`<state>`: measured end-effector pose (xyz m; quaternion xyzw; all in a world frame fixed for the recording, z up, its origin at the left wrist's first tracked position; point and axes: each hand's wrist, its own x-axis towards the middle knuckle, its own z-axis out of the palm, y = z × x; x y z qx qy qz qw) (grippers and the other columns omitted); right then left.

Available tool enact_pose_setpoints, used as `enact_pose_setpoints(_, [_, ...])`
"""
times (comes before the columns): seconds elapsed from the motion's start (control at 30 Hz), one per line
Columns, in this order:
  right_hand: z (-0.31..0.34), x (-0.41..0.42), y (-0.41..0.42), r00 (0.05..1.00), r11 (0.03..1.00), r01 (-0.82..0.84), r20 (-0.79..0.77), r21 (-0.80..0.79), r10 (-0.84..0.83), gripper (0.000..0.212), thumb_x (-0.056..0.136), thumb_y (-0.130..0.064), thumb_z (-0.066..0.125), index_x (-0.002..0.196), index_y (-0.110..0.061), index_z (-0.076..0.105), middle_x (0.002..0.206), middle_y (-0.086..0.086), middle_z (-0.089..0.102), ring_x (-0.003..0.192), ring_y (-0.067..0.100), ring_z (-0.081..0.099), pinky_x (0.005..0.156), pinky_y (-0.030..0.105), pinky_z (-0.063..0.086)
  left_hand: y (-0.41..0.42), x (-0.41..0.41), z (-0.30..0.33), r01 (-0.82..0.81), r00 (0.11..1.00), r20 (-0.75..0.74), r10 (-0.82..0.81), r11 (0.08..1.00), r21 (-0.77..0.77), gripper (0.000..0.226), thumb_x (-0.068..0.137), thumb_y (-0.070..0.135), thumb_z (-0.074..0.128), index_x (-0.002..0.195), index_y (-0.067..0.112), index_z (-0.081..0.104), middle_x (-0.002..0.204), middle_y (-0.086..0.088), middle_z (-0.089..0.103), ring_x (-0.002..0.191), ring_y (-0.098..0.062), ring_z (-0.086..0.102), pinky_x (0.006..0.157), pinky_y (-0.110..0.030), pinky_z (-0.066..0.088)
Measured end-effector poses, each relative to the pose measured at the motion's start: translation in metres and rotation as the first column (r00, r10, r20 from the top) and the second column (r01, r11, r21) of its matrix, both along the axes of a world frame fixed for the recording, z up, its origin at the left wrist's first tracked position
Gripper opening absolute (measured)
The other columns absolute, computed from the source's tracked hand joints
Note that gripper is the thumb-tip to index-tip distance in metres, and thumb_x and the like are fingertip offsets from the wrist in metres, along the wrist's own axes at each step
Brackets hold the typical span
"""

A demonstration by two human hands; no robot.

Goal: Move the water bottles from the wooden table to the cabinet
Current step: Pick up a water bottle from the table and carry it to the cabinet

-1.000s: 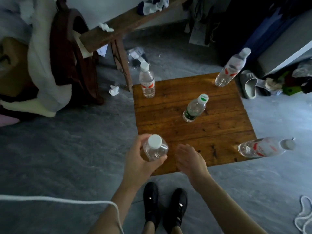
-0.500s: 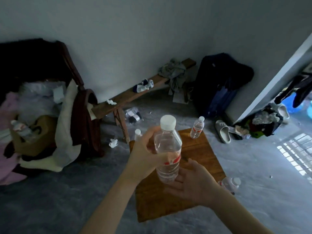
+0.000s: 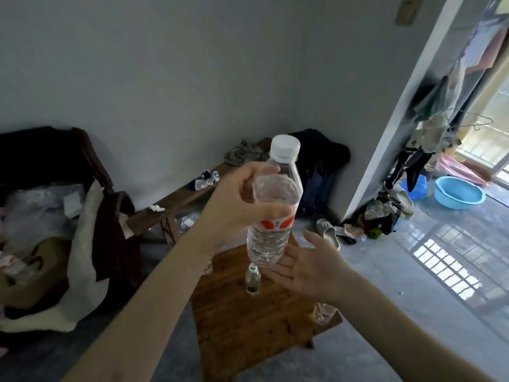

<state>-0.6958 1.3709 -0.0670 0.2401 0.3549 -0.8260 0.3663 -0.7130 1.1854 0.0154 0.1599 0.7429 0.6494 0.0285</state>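
My left hand point(image 3: 239, 199) grips a clear water bottle point(image 3: 272, 216) with a white cap and a red label, held upright high above the wooden table point(image 3: 248, 326). Just under the bottle's base is my right hand point(image 3: 308, 266), palm up and fingers spread, fingertips close to or touching the bottom. On the table a small bottle with a green cap point(image 3: 252, 279) stands upright. Another bottle point(image 3: 323, 311) lies at the table's right edge, partly hidden by my right arm. A further bottle point(image 3: 207, 267) shows just behind my left forearm. No cabinet is in view.
A wooden bench point(image 3: 176, 202) with clothes runs along the wall. A dark chair heaped with cloth point(image 3: 82, 232) stands on the left. A dark suitcase point(image 3: 319, 177), slippers point(image 3: 327, 232) and a clutter pile sit by the doorway, with a blue basin point(image 3: 458, 193) beyond.
I have risen and my view has lifted from the tabletop to the wall. My left hand raised the bottle higher; my right hand stays open beneath its base.
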Motion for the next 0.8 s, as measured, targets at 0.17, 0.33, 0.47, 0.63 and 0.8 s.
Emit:
enact_pose_setpoints(0.17, [0.02, 0.036, 0.02, 0.997, 0.996, 0.083, -0.014, 0.04, -0.082, 0.073, 0.096, -0.056, 0.034, 0.131, 0.006, 0.052, 0.123, 0.027, 0.065, 0.11, 0.039, 0.066, 0.09, 0.049, 0.05, 0.016, 0.016, 0.011, 0.095, 0.995, -0.038, -0.096, 0.995, -0.016, 0.065, 0.062, 0.015, 0.093, 0.122, 0.025, 0.069, 0.107, 0.005, 0.078, 0.098, -0.011, 0.075, 0.078, -0.019, 0.058])
enact_pose_setpoints(0.33, [0.018, 0.08, 0.023, 0.986, 0.986, 0.162, 0.02, 0.036, -0.163, 0.076, 0.098, -0.059, 0.029, 0.134, 0.004, 0.05, 0.124, 0.027, 0.065, 0.11, 0.04, 0.066, 0.089, 0.049, 0.049, 0.024, 0.035, 0.018, 0.202, 0.976, -0.06, -0.208, 0.974, -0.1, 0.057, 0.059, 0.038, 0.087, 0.113, 0.042, 0.07, 0.107, 0.012, 0.078, 0.1, -0.007, 0.074, 0.081, -0.018, 0.058])
enact_pose_setpoints(0.47, [0.017, 0.11, 0.018, 0.976, 0.976, 0.215, 0.034, 0.034, -0.216, 0.075, 0.097, -0.059, 0.031, 0.128, 0.005, 0.055, 0.122, 0.026, 0.066, 0.102, 0.041, 0.069, 0.086, 0.049, 0.054, 0.031, 0.046, 0.019, 0.344, 0.932, -0.055, -0.359, 0.921, -0.183, 0.063, 0.058, 0.038, 0.09, 0.117, 0.044, 0.069, 0.108, 0.013, 0.078, 0.1, -0.007, 0.075, 0.086, -0.03, 0.062])
enact_pose_setpoints(0.63, [0.015, 0.156, 0.017, 0.919, 0.92, 0.392, 0.038, 0.012, -0.393, 0.076, 0.098, -0.058, 0.031, 0.132, 0.006, 0.052, 0.125, 0.03, 0.063, 0.105, 0.043, 0.067, 0.092, 0.055, 0.052, 0.041, 0.062, 0.013, 0.473, 0.867, -0.068, -0.494, 0.858, -0.2, 0.062, 0.055, 0.043, 0.088, 0.113, 0.048, 0.067, 0.104, 0.018, 0.077, 0.097, -0.001, 0.074, 0.081, -0.017, 0.058])
enact_pose_setpoints(0.8, [0.005, 0.216, 0.017, 0.796, 0.804, 0.59, 0.111, 0.073, -0.595, 0.077, 0.098, -0.059, 0.03, 0.132, 0.007, 0.051, 0.126, 0.029, 0.062, 0.102, 0.04, 0.067, 0.085, 0.046, 0.055, 0.065, 0.094, -0.006, 0.604, 0.79, -0.014, -0.613, 0.783, -0.148, 0.068, 0.051, 0.047, 0.088, 0.115, 0.043, 0.066, 0.106, 0.02, 0.077, 0.101, 0.0, 0.073, 0.081, -0.02, 0.059])
